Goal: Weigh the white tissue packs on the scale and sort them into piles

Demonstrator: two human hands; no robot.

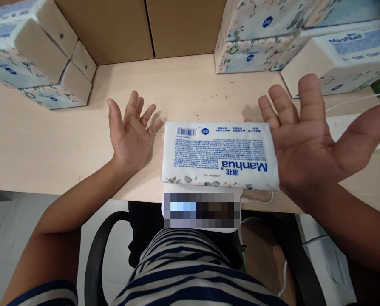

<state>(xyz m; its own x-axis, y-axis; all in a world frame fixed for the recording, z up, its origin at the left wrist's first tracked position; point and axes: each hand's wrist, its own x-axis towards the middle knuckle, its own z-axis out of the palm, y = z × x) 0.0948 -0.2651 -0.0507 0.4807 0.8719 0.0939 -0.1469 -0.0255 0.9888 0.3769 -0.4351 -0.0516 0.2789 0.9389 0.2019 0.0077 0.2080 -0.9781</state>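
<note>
A white tissue pack (220, 155) with blue Manhua print lies flat, its lettering upside down to me. It rests over a white device (202, 212) at the table's near edge, whose front is pixelated. To the left of the pack, my left hand (132, 136) is palm up with fingers spread, holding nothing. My right hand (311, 136) is also palm up and spread, just beside the pack's right end. Whether the right hand touches the pack I cannot tell.
Tissue packs (49, 55) are stacked at the far left, and more tissue packs (256, 46) stand at the far right. Brown cardboard boxes (113, 29) line the back of the wooden table (49, 153). A white cable (263, 200) runs from the device. Black chair armrests (96, 255) flank my body.
</note>
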